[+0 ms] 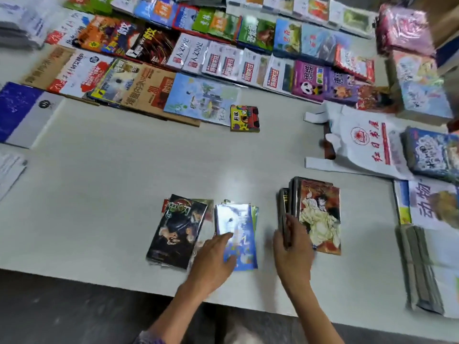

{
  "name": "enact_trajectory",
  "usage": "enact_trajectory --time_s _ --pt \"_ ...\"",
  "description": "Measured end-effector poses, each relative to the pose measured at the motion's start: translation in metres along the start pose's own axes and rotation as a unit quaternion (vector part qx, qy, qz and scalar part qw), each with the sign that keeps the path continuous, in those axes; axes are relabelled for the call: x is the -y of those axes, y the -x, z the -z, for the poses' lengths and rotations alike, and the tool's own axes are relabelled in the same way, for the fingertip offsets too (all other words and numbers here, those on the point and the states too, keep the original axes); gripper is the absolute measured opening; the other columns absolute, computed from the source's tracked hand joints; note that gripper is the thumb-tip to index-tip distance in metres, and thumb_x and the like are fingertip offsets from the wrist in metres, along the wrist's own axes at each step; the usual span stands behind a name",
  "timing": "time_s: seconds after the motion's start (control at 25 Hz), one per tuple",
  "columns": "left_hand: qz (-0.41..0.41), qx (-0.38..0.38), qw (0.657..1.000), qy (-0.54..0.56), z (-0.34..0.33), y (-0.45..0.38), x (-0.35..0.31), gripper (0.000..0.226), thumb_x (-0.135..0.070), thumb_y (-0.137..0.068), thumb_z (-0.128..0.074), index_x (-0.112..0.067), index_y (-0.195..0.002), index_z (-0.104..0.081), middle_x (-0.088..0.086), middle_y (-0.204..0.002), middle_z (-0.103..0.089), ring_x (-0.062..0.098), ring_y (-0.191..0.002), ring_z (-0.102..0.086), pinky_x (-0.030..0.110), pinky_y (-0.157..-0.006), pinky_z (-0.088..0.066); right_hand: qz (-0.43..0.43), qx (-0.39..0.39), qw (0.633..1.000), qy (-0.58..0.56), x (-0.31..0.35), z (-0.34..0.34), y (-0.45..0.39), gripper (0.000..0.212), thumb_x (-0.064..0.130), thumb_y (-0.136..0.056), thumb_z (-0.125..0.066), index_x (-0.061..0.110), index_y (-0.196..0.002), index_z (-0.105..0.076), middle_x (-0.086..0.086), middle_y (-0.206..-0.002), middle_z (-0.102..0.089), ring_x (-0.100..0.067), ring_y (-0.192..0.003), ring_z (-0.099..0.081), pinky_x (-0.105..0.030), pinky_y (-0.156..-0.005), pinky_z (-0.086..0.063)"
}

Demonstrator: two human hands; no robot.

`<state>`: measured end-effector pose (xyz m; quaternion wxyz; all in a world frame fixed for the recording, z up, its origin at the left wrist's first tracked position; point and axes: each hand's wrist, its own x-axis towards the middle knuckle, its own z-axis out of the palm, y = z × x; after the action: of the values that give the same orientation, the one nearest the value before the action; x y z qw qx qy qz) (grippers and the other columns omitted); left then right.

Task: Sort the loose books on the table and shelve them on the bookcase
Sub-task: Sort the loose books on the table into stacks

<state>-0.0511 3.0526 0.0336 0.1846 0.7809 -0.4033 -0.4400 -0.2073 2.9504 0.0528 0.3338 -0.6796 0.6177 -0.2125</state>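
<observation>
The sorting is well under way but nothing shows as shelved: no bookcase is in view, so every book is on the worktop (124, 157). Along the far side, rows of books (223, 58) lie overlapped in ordered lines, which reads as sorting already done, and stacks stand at the right edge. Near the front edge three small piles remain in hand. The left hand (211, 259) lies flat with fingers straight and together on the blue-covered book (238, 232) topping the middle pile; it presses rather than grips. Just left of it, touching or nearly so, sits the dark manga volume (178, 229) on its own small pile. The right hand (293, 247) has its fingers curled around a thin dark book (283, 214), held on edge against the left side of the red-covered stack (318, 214); whether it is joining that stack or leaving it I cannot tell. A small yellow book (244, 118) lies alone mid-worktop, and a white printed bag (360, 142) lies to the right. By my reckoning, grouping the last loose volumes is the present step, with all the shelving left to do.
</observation>
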Motion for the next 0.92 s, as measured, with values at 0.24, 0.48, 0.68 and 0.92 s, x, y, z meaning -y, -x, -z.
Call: enact_trajectory --time_s 0.24,0.48,0.68,0.92 --pt "0.066 0.088 0.971 0.215 -0.045 -0.072 -0.132 0.054 -0.037 -0.087 -0.071 -0.027 -0.136 -0.048 -0.009 -0.128 -0.056 0.008 -0.115 -0.053 0.021 -0.092 -0.042 -0.179 0.005 0.983 -0.044 -0.061 0.089 -0.093 0.071 0.035 -0.087 -0.077 0.02 -0.147 -0.042 -0.001 -0.14 -0.056 -0.018 -0.122 -0.057 -0.042 -0.099 -0.05" --pt "0.097 0.018 0.956 0.275 -0.082 -0.107 -0.152 0.073 -0.05 -0.06 -0.08 -0.045 -0.125 -0.046 -0.011 -0.123 -0.057 0.013 -0.115 -0.06 0.041 -0.099 -0.052 -0.304 0.244 0.877 -0.279 -0.108 0.086 -0.112 0.06 0.047 -0.079 -0.073 0.011 -0.126 -0.065 -0.012 -0.11 -0.078 -0.032 -0.099 -0.076 -0.041 -0.088 -0.057" --pt "0.09 -0.016 0.953 0.289 -0.092 -0.102 -0.16 0.047 -0.05 -0.063 -0.075 -0.046 -0.106 -0.056 -0.012 -0.112 -0.052 0.011 -0.108 -0.059 0.038 -0.097 -0.053 -0.28 0.219 0.887 -0.293 -0.109 0.088 -0.113 0.038 0.032 -0.088 -0.073 0.011 -0.119 -0.068 -0.012 -0.103 -0.079 -0.033 -0.092 -0.077 -0.041 -0.078 -0.06" --pt "0.125 0.042 0.91 0.393 -0.072 -0.096 -0.157 0.036 -0.023 -0.076 -0.081 -0.037 -0.102 -0.062 -0.006 -0.105 -0.073 0.012 -0.096 -0.071 0.03 -0.08 -0.059 -0.278 0.132 0.907 -0.288 -0.097 0.081 -0.091 0.05 0.036 -0.073 -0.087 0.017 -0.114 -0.065 -0.011 -0.109 -0.076 -0.028 -0.087 -0.077 -0.044 -0.075 -0.064"
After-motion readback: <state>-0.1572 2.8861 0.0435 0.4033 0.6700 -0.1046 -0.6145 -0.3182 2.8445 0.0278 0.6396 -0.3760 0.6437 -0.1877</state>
